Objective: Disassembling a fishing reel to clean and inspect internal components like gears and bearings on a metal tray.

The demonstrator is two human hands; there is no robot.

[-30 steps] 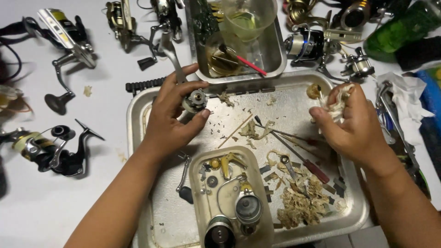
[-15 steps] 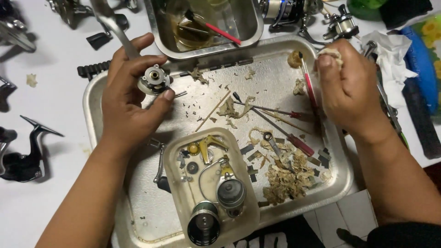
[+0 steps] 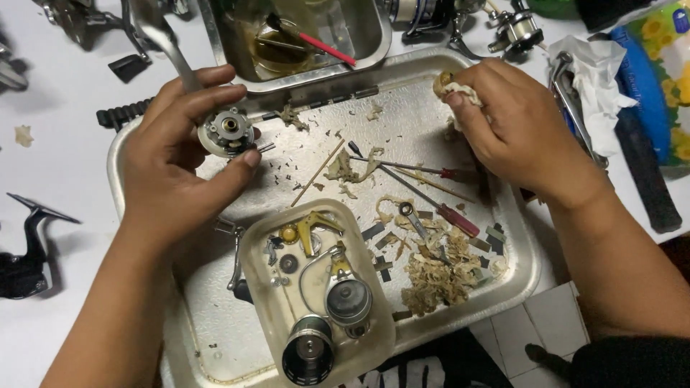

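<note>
**Two hands over a tray of reel parts**

The left hand (image 3: 180, 165) curls around a round reel body (image 3: 227, 132) with its gears showing — thumb underneath, fingers arched over the top — at about ten o'clock on the big metal tray (image 3: 517, 284). The right hand (image 3: 521, 133) sits at two o'clock, fingers pressed together around one soiled wad of cloth (image 3: 451, 88) held against the tray's far rim.

Between the hands, on the tray floor, lie two red-handled screwdrivers (image 3: 431, 205), one thin wooden stick (image 3: 317, 173) and one small wrench (image 3: 411, 215). A heap of dirty shreds (image 3: 438, 276) sits at five o'clock, with a few small dark metal strips scattered around it.

At six o'clock stands one shallow plastic dish (image 3: 374, 338) — it holds two spools (image 3: 327, 323), a brass-coloured bracket and perhaps four or five little gears and washers, too small to count surely.

Beyond the tray, at twelve o'clock, one steel tub (image 3: 363, 47) of yellowish liquid holds a red-handled brush (image 3: 316, 44). One black reel (image 3: 29, 248) lies at nine o'clock on the white table (image 3: 57, 165), well apart from the tray.
</note>
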